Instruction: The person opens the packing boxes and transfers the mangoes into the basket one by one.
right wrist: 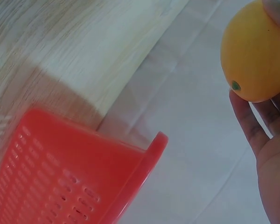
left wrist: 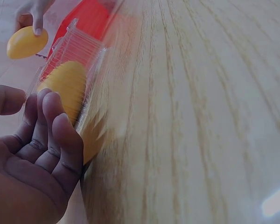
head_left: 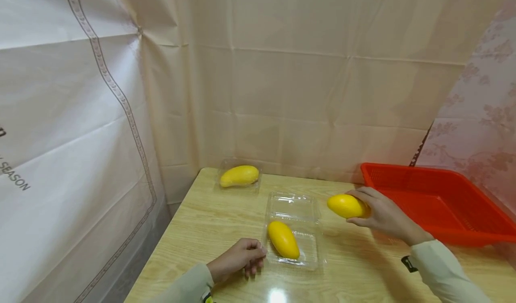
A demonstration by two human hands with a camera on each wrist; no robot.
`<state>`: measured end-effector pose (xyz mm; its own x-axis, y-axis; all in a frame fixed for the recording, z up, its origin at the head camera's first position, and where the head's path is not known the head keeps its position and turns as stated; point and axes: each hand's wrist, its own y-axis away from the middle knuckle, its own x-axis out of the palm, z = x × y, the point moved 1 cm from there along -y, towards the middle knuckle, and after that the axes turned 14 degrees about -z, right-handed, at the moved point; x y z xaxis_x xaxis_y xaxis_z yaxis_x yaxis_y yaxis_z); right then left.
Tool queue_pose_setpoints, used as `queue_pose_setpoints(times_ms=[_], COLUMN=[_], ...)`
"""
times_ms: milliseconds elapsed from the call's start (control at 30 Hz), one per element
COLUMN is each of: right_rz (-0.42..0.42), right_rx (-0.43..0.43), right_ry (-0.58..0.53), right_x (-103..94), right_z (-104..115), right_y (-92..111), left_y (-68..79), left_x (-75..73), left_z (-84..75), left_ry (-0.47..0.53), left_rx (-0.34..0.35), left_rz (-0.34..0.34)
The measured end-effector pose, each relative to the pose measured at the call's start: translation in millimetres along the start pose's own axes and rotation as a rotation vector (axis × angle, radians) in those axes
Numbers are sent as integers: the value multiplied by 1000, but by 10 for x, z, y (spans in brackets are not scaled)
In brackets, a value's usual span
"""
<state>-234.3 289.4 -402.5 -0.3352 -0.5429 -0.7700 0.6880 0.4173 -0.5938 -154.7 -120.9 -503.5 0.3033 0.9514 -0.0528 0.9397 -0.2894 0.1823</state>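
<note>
My right hand (head_left: 376, 209) grips a yellow mango (head_left: 347, 206) in the air, just left of the red basket. In the right wrist view that mango (right wrist: 256, 53) shows a small green spot at its end. An open clear plastic clamshell box (head_left: 310, 247) lies on the table with its lid folded back. One mango (head_left: 283, 239) rests slantwise in the left side of its base. At the box's near left edge, my left hand (head_left: 239, 258) pinches the rim between thumb and fingertips; its other fingers are curled in the left wrist view.
Another clear box (head_left: 257, 187) with a mango (head_left: 239, 176) in it stands at the table's back left corner. The red perforated basket (head_left: 439, 171) takes up the right side. Hanging sheets (head_left: 282, 92) enclose the wooden table (head_left: 193, 231) at the back and left.
</note>
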Motion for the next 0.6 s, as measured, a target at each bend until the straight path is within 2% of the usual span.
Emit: queue_pose_setpoints(times_ms=[600], right_rz=[-20], right_rx=[-3], right_ry=[42], right_x=[-84], right_z=[-120], right_y=[52], left_y=[-14], left_x=[3], left_z=[7], left_ry=[4], left_rx=[7], left_rz=[3])
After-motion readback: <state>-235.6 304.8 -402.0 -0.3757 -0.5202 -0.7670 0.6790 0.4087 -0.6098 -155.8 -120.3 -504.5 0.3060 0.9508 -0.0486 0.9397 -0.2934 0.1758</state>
